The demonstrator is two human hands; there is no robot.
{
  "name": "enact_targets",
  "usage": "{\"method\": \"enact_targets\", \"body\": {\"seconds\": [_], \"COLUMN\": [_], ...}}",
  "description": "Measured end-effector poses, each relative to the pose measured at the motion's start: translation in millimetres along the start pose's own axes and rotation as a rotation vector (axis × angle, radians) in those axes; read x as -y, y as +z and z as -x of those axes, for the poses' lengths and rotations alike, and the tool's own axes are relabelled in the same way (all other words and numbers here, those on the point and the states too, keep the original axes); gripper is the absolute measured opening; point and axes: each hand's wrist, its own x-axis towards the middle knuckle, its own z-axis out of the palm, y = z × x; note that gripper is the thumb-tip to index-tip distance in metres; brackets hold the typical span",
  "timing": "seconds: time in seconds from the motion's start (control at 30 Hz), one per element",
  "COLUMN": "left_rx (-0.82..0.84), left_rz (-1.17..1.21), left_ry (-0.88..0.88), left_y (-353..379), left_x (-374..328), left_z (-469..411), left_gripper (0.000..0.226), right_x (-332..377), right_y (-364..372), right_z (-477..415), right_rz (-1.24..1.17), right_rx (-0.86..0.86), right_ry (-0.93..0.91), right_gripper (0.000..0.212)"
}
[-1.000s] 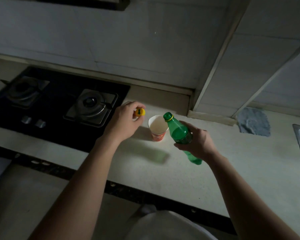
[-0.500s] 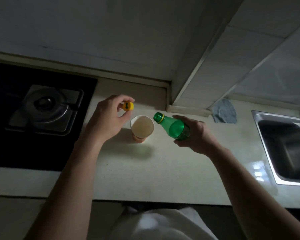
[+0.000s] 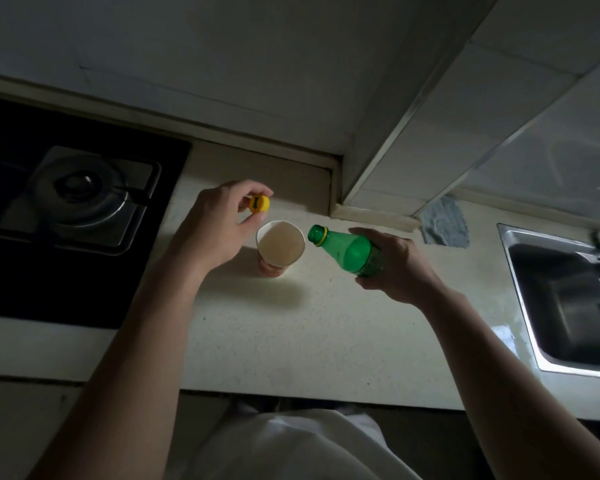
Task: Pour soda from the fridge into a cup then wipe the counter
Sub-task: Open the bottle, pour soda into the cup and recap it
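While right hand point(image 3: 400, 268) grips tilted bottle point(image 3: 349, 251) | left fingers point(image 3: 252, 187) pinch cap point(image 3: 260, 204) | beside cup point(image 3: 280, 244)

A green bottle point(image 3: 352, 250) with a yellow neck ring, a yellow cap point(image 3: 260, 204), a white-inside, orange-sided cup point(image 3: 280, 247), a speckled cream counter point(image 3: 291, 323), a black stove point(image 3: 66, 209) and a grey cloth point(image 3: 445, 227) show.
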Motion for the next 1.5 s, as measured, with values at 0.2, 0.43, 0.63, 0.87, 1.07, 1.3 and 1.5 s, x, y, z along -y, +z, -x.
{"method": "enact_targets", "body": {"seconds": [0.2, 0.43, 0.63, 0.87, 1.07, 1.3, 1.5], "left_rx": [0.091, 0.112, 0.105, 0.092, 0.093, 0.095, 0.1], "left_rz": [-0.023, -0.053, -0.028, -0.023, -0.033, -0.048, -0.056], "left_ry": [0.004, -0.011, 0.003, -0.006, -0.013, -0.012, -0.007], "left_y": [3.0, -7.2, -11.4, -12.1, -10.9, -8.8, -7.8], "left_x": [-3.8, -5.8, -5.7, -4.0, -3.5, -6.2, -7.8], "left_z": [1.9, 3.5, 9.1, 13.4, 13.7, 12.8, 12.3], "left_gripper": [0.027, 0.03, 0.03, 0.03, 0.031, 0.031, 0.032], "right_x": [3.7, 7.6, 10.0, 8.1, 7.9, 0.9, -7.3], "right_y": [2.8, -6.4, -21.1, -24.3, -21.4, -23.0, -24.9], "right_z": [-2.7, -7.3, -7.3, -3.3, -2.7, -0.9, 1.6], "right_rz": [0.032, 0.115, 0.189, 0.255, 0.305, 0.304, 0.242], "right_rx": [-0.012, -0.031, -0.055, -0.061, -0.11, -0.127, -0.151], "right_ry": [0.018, 0.005, 0.025, 0.056, 0.065, 0.079, 0.114], "right_gripper": [0.088, 0.089, 0.089, 0.09, 0.092, 0.09, 0.086]}}
